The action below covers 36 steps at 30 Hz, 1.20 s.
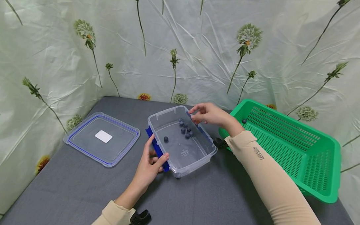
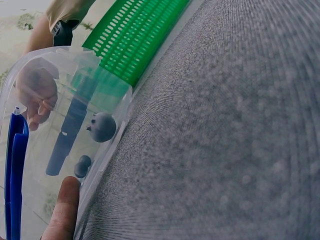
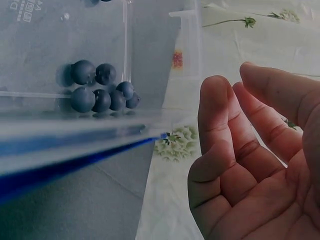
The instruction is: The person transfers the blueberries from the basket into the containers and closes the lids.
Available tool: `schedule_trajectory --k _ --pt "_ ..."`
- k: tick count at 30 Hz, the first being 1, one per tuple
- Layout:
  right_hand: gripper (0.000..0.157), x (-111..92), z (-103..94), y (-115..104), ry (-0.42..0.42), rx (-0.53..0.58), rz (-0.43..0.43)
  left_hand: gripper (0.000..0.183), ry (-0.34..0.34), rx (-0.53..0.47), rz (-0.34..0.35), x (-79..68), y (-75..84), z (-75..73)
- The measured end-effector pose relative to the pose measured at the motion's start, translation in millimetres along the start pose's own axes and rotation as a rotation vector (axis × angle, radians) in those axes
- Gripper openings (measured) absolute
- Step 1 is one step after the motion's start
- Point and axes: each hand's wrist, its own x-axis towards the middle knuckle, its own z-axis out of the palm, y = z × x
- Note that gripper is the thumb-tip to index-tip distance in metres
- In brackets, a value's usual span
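Note:
A clear plastic food container (image 1: 182,164) with blue side clasps sits on the table, its top uncovered. Several blueberries (image 1: 187,136) cluster towards its right side, and a lone blueberry (image 1: 165,139) lies nearer the left wall. My left hand (image 1: 148,166) grips the container's left side, with the thumb by the near corner and the fingers along the blue clasp. In the left wrist view one fingertip (image 2: 70,187) shows against the clear wall. Over the container's right rim is my right hand (image 1: 211,115); the right wrist view shows its fingers loosely bent, holding nothing visible.
On the left lies a clear lid (image 1: 119,138) with a blue seal and a white label (image 1: 103,136). At the right stands a green perforated basket (image 1: 324,144), with one blueberry (image 1: 244,121) visible inside. Behind the grey table (image 1: 176,205) hangs a floral curtain (image 1: 205,60).

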Motion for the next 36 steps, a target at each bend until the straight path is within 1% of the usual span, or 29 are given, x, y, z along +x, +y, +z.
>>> schedule_trajectory --k 4,15,22,36 --pt "0.037 -4 -6.3 1 0.016 0.003 0.012 0.092 -0.004 -0.011 -0.004 0.8 -1.6 -0.7" --pt "0.036 -15 -23.9 5 0.055 0.007 0.023 0.092 -0.007 0.009 -0.006 1.8 -1.2 -1.5" --pt "0.038 -21 -35.3 14 0.088 0.014 0.03 0.091 -0.005 0.013 -0.015 0.5 -1.3 -1.8" --pt "0.039 -42 -61.2 31 0.15 0.017 0.067 0.091 -0.005 0.027 -0.011 -0.4 -1.4 -2.3"
